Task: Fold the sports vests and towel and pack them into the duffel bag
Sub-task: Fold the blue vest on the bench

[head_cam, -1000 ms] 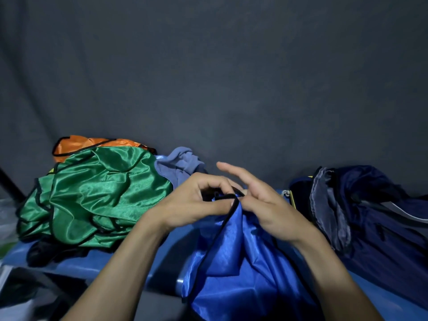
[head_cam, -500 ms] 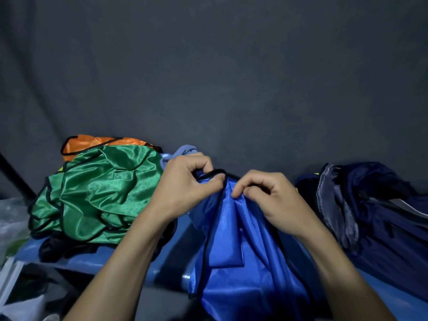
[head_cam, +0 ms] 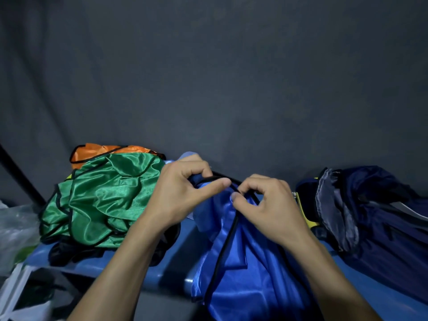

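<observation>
A shiny blue vest [head_cam: 245, 269] with black trim hangs from both hands over the blue table's front edge. My left hand [head_cam: 183, 193] pinches its black-edged top between thumb and curled fingers. My right hand [head_cam: 266, 205] pinches the same edge just to the right, the two hands almost touching. A crumpled green vest [head_cam: 102, 200] lies at the left, with an orange vest [head_cam: 97, 150] behind it. A bit of light blue towel [head_cam: 188, 155] shows behind my left hand. The dark navy duffel bag [head_cam: 375, 212] lies open at the right.
The blue table [head_cam: 129, 272] carries everything; its front edge runs below the green vest. Dark fabric [head_cam: 67, 251] lies under the green vest. A clear plastic bag [head_cam: 16, 230] sits at the far left. A grey cloth backdrop [head_cam: 208, 77] hangs close behind.
My right hand's fingers were stretched out; they curled and now pinch the vest's edge. Both hands lifted the top edge a little and drew slightly apart.
</observation>
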Demonstrator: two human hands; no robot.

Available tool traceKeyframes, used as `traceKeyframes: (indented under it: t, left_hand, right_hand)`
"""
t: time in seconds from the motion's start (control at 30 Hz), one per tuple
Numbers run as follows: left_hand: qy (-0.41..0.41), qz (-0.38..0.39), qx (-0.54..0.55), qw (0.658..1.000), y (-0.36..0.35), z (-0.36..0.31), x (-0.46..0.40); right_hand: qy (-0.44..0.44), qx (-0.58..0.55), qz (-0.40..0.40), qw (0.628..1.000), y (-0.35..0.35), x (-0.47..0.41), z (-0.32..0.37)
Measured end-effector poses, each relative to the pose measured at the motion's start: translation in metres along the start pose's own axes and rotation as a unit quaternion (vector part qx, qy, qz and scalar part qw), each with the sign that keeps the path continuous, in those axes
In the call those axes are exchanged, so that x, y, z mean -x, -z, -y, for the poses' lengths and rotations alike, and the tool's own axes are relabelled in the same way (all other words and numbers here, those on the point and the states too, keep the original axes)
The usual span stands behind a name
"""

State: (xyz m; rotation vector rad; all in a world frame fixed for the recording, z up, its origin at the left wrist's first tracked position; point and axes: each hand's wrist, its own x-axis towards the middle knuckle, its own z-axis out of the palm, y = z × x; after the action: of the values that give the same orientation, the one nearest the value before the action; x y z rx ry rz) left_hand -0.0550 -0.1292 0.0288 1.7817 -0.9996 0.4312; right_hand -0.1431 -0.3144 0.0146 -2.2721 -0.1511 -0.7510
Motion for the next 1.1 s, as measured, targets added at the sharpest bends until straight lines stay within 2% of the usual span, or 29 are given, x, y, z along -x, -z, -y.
traceKeyframes:
  t: [0.17,0.33,0.53,0.63,0.7,0.8,0.9,0.97,1.1]
  left_hand:
    - [-0.016,-0.039,-0.022,0.999,0.03,-0.028,-0.015]
    - [-0.094,-0.062,-0.06,0.992,0.079,-0.087,-0.069]
    - [-0.142,-0.085,-0.09,0.982,0.139,-0.171,-0.122]
    - [-0.138,-0.096,-0.084,0.982,0.165,-0.201,-0.13]
    - [-0.127,-0.078,-0.084,0.985,0.179,-0.212,-0.128]
    - [-0.105,0.021,-0.101,0.989,0.193,-0.217,-0.118]
    - [-0.071,0.117,-0.173,0.975,0.199,-0.217,-0.108]
    - [-0.053,0.107,-0.228,0.966,0.204,-0.213,-0.105]
    - [-0.027,0.022,-0.266,0.963,0.21,-0.204,-0.104]
  right_hand:
    - [0.025,-0.036,0.06,0.997,0.019,0.005,0.011]
    - [0.08,-0.02,0.063,0.995,0.069,-0.021,0.051]
    - [0.143,0.035,0.079,0.986,0.141,-0.056,0.108]
    - [0.137,0.102,0.071,0.983,0.171,-0.067,0.126]
    - [0.14,0.131,0.034,0.981,0.197,-0.078,0.136]
    - [0.13,0.108,-0.049,0.984,0.24,-0.094,0.163]
    - [0.126,0.086,-0.061,0.987,0.259,-0.101,0.186]
    - [0.126,0.089,-0.04,0.987,0.259,-0.099,0.194]
    - [0.117,0.092,-0.001,0.989,0.253,-0.088,0.19]
